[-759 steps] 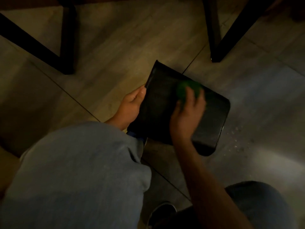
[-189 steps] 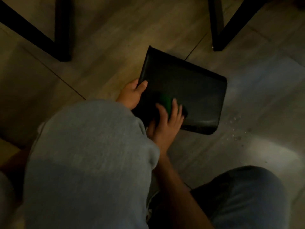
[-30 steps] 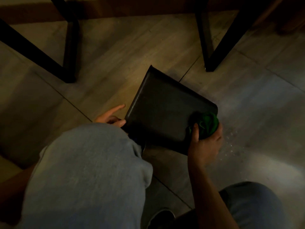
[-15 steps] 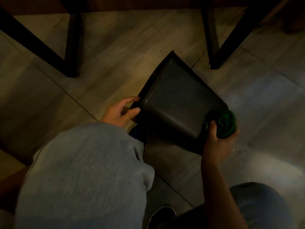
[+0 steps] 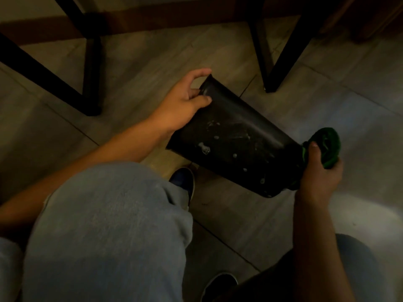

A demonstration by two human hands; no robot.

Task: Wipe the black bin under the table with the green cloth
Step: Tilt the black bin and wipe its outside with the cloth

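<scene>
Fingers (image 5: 197,95) of the left hand (image 5: 182,101) are curled narrow and pinched on the upper corner of the black bin (image 5: 235,144), which is held tipped on its side over the tiled floor (image 5: 141,62), lying from 11 o'clock down to 4 o'clock at frame centre, droplets and smears seen on its upward face. Green cloth (image 5: 327,144) is bunched and clenched in the right hand (image 5: 316,173) at 3 o'clock, pressed against the bin's lower end. 2 dark table legs (image 5: 268,62) are seen at 12 o'clock, well apart from the bin; a jeans-clad knee (image 5: 109,225) is at 7 o'clock.
</scene>
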